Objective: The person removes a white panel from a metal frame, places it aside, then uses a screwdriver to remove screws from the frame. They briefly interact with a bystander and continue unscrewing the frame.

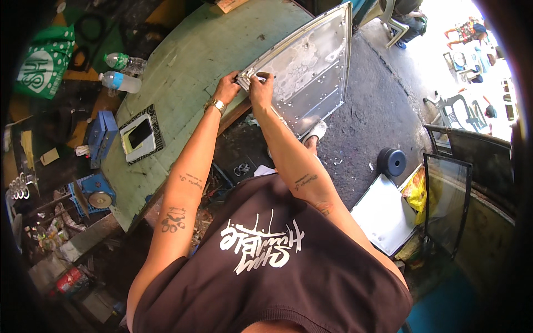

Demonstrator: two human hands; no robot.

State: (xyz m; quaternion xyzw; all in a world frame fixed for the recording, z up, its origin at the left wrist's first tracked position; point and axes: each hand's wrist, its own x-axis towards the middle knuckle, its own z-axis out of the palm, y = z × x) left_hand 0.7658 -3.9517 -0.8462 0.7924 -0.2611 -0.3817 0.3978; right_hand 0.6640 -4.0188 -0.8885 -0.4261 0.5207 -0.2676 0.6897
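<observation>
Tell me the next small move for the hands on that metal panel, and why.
Probably keep the left hand pinning the corner while the right hand works the small piece there. Both hands meet at the near corner of the metal panel, which leans off the edge of the green table with its far part unsupported, so letting go could let it slip.
</observation>
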